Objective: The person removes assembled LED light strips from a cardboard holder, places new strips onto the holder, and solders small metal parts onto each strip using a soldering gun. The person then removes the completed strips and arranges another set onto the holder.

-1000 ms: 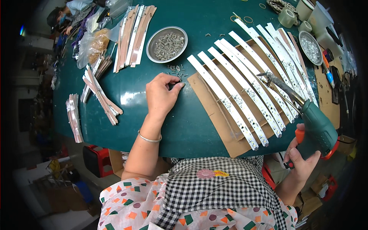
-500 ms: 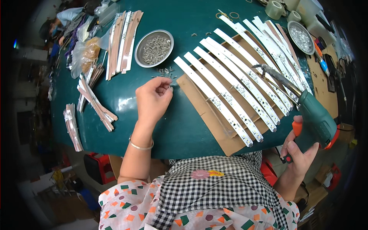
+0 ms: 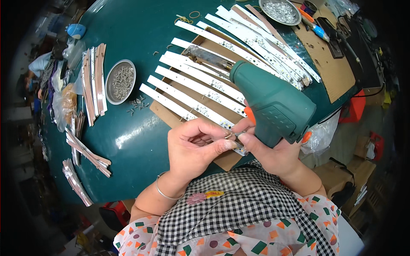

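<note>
Pinching tiny metal piece (image 3: 230, 135) with left hand (image 3: 193, 147) and right hand (image 3: 273, 157): likely light, stiff, slippery, best held by the ends. Also gripping soldering gun (image 3: 277, 102) right-handed.

The left forearm (image 3: 159, 199) is slanting in from the near left, and the right forearm (image 3: 304, 178) is slanting in from the near right. Both elbows are bending, and the two hands are meeting just right of the middle, fingertips close together. The left hand (image 3: 190, 147) is pinching, its thumb (image 3: 222, 146) pointing right and its index finger (image 3: 208, 128) arching over from the far side; the other left fingers are curling into the palm. The right hand (image 3: 275, 154) is gripping, its thumb (image 3: 253, 144) pointing far left; its other fingers are partly hiding.
</note>
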`<action>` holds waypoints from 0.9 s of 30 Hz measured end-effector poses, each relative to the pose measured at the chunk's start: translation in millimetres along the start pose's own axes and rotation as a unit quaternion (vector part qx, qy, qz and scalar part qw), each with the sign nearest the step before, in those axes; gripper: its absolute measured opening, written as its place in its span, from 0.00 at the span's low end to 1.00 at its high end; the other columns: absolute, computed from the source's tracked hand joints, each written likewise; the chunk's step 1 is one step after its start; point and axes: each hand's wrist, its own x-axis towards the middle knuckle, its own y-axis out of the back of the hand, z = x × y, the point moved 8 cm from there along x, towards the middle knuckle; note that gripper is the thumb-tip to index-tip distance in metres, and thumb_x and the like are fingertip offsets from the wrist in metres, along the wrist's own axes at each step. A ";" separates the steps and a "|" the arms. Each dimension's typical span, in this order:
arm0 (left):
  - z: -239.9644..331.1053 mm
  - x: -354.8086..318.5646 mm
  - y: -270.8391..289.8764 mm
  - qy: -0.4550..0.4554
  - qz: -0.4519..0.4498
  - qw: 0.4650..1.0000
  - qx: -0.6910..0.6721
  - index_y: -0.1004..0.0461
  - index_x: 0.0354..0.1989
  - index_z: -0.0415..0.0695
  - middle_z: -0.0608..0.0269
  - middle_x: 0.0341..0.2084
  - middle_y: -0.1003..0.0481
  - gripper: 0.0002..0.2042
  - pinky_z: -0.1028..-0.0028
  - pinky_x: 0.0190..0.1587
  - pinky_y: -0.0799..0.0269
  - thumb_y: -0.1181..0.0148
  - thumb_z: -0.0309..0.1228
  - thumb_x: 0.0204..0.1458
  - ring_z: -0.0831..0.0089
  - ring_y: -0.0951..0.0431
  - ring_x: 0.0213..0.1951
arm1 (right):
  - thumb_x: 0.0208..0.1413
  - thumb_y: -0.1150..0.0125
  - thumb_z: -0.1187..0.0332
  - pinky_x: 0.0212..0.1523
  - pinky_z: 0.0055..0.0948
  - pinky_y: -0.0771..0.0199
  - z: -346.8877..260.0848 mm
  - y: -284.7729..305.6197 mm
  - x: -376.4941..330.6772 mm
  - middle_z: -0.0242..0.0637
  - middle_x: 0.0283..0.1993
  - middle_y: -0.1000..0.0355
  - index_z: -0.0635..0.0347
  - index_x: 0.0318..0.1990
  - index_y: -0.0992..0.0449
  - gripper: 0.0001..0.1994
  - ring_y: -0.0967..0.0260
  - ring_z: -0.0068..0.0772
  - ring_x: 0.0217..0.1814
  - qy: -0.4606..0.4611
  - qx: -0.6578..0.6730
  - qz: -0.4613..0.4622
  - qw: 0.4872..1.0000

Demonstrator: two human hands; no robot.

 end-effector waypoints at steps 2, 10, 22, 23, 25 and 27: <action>1.3 1.1 -2.0 -0.014 0.004 0.999 0.035 0.23 0.32 0.34 0.52 0.33 0.19 0.07 0.74 0.43 0.20 0.30 0.17 0.46 0.71 0.17 0.36 | 0.54 0.40 0.84 0.38 0.22 0.23 -2.5 -0.9 0.4 0.42 0.41 0.25 0.70 0.61 0.39 0.26 0.25 0.25 0.39 0.037 -0.030 -0.016 0.999; 17.6 1.6 -10.1 -0.130 0.017 0.971 0.200 0.20 0.30 0.36 0.56 0.28 0.18 0.07 0.77 0.34 0.22 0.29 0.19 0.43 0.72 0.17 0.31 | 0.51 0.35 0.83 0.44 0.23 0.22 6.0 7.3 -1.9 0.38 0.41 0.23 0.66 0.46 0.27 0.14 0.24 0.23 0.43 0.024 0.001 0.036 0.999; 41.7 8.1 -22.0 -0.274 0.021 0.890 0.363 0.21 0.29 0.42 0.62 0.24 0.20 0.08 0.72 0.32 0.30 0.31 0.21 0.39 0.69 0.21 0.26 | 0.51 0.34 0.80 0.37 0.20 0.25 -1.0 7.8 3.6 0.33 0.38 0.22 0.65 0.43 0.24 0.11 0.25 0.22 0.38 0.045 -0.189 0.045 0.980; 43.8 13.2 -18.9 -0.274 0.021 0.890 0.363 0.21 0.29 0.42 0.62 0.24 0.20 0.08 0.72 0.32 0.30 0.31 0.21 0.39 0.69 0.21 0.26 | 0.52 0.35 0.81 0.37 0.20 0.25 -4.8 9.7 4.1 0.34 0.39 0.22 0.66 0.43 0.24 0.11 0.25 0.21 0.38 0.075 -0.177 0.062 0.979; 54.2 24.6 -13.6 -0.319 0.053 0.810 0.489 0.21 0.28 0.42 0.64 0.25 0.20 0.07 0.72 0.38 0.33 0.32 0.21 0.40 0.70 0.23 0.28 | 0.53 0.36 0.81 0.38 0.20 0.26 -7.3 14.4 6.0 0.36 0.40 0.23 0.67 0.46 0.26 0.13 0.26 0.22 0.39 0.043 -0.161 0.077 0.983; 44.0 45.3 5.0 -0.320 0.111 0.772 0.538 0.21 0.27 0.47 0.69 0.25 0.21 0.04 0.71 0.41 0.38 0.33 0.24 0.42 0.72 0.24 0.29 | 0.53 0.36 0.82 0.39 0.20 0.26 -3.1 23.3 4.5 0.37 0.41 0.23 0.68 0.48 0.27 0.14 0.26 0.22 0.40 0.013 -0.144 0.091 0.985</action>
